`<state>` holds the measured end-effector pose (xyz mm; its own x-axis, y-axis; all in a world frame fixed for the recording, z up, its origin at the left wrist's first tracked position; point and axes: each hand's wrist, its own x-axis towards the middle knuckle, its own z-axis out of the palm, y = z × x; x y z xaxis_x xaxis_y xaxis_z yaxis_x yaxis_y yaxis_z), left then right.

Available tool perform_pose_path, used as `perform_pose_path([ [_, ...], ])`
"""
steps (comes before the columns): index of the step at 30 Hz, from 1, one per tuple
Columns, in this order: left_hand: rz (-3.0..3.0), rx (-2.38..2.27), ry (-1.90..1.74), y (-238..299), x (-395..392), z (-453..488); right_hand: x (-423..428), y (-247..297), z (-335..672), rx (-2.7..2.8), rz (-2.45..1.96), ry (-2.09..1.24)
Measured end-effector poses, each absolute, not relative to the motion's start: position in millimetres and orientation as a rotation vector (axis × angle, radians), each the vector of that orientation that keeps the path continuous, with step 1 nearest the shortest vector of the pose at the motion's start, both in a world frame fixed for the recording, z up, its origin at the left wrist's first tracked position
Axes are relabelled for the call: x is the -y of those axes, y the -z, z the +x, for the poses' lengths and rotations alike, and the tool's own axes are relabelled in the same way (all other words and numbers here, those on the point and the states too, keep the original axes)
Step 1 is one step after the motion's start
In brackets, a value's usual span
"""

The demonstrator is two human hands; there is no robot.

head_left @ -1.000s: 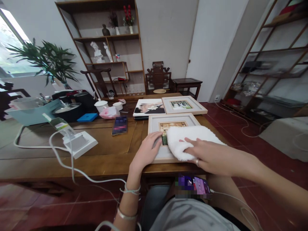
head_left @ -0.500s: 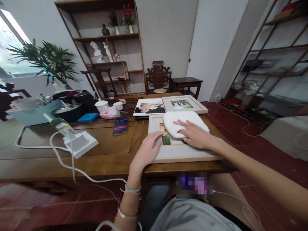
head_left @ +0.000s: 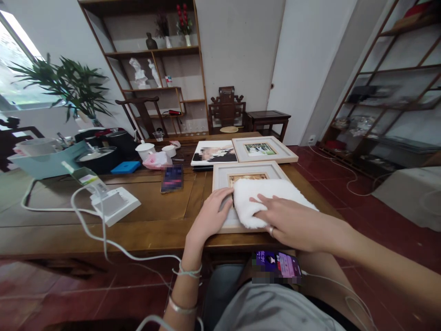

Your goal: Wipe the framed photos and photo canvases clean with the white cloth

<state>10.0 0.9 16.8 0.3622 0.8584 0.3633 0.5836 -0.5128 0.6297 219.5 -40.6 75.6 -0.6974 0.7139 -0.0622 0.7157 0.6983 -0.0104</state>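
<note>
A light wooden picture frame (head_left: 220, 177) with a wide pale mat lies flat on the table before me. My left hand (head_left: 209, 215) rests over its left side, fingers stretched out and lying on the frame. Under my right hand (head_left: 294, 220) is a fluffy white cloth (head_left: 246, 207), gripped between thumb and fingers and pressed against the frame's front. The cloth hides most of the small picture (head_left: 248, 176); only its top strip shows. Behind it lie a second framed picture (head_left: 260, 150) and a portrait panel (head_left: 213, 154) on a dark flat thing.
On the wooden table (head_left: 151, 214), left of the frames, are a phone (head_left: 172, 178), a white box (head_left: 115, 206) with a looping white cable, a blue case (head_left: 126, 167), white cups and a teal basket (head_left: 44, 161). Another phone (head_left: 277, 266), plugged into a cable, lies on my lap.
My right hand has drawn the white cloth down the frame toward me, uncovering the picture's top and covering its lower part. My left hand stays in place.
</note>
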Motion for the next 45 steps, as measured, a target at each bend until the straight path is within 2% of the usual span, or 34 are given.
perform_pose_path([
  [7, 2.216, -1.276, -0.949, -18.0, 0.0, 9.9, 31.7, -70.9, 220.8, -2.888, 1.181, 0.102],
  [14, 2.229, -1.28, -0.942, -19.5, 0.1, 10.5, -19.0, -46.5, 231.0, -2.863, 1.344, -0.024],
  [22, 2.223, -1.298, -0.928, -19.0, -0.2, 10.0, -57.4, -52.9, 213.1, -2.695, 1.427, -0.143],
  [28, 2.202, -1.272, -0.96, -17.7, -0.6, 10.4, -35.2, -53.2, 202.5, -2.7, 1.38, -0.161],
  [38, 2.188, -1.299, -0.945, -19.6, 0.0, 10.8, 62.2, -87.3, 208.2, -2.875, 1.093, 0.05],
  [45, 2.183, -1.289, -0.953, -17.8, -0.9, 10.4, 42.0, -80.0, 213.6, -2.861, 1.157, 0.112],
])
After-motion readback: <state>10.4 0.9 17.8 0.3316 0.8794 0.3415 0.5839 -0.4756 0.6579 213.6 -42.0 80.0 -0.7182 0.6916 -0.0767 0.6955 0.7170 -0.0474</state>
